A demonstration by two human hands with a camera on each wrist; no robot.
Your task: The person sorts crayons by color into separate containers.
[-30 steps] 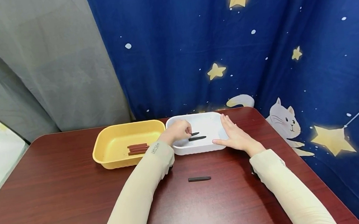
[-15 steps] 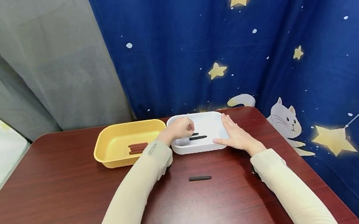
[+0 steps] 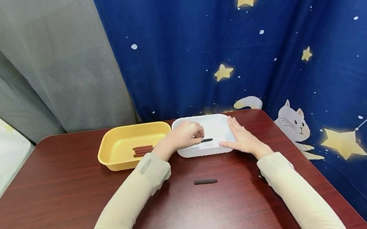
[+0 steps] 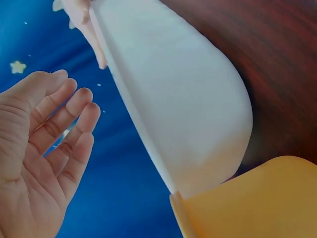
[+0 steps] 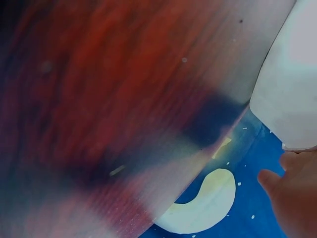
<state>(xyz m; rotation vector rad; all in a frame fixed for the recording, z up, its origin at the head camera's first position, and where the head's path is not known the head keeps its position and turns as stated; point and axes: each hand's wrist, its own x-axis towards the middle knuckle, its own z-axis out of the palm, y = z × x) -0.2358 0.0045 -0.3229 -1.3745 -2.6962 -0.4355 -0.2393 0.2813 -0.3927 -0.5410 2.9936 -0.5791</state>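
Note:
My left hand [image 3: 188, 134] hovers over the left part of the white tray [image 3: 214, 124], its fingers loosely curved. In the left wrist view this hand [image 4: 52, 144] has nothing visible between thumb and fingers. A black crayon [image 3: 208, 140] lies in the tray, partly hidden behind the fingertips; any other crayon there is covered by the hand. My right hand [image 3: 242, 138] rests against the tray's right end, fingers straight along the side and thumb by the front rim. Nearer on the table lies another black crayon [image 3: 205, 181].
A yellow tray [image 3: 116, 142] stands directly left of the white one, with several brown crayons [image 3: 142, 151] inside. Both trays sit near the back edge of the dark red-brown table [image 3: 80, 192]. A blue starry curtain [image 3: 179, 58] and a grey curtain [image 3: 55, 66] hang behind.
My left hand has come away from the crayon it was placing in the white tray and moved slightly right and up. The right hand stays at the tray's end.

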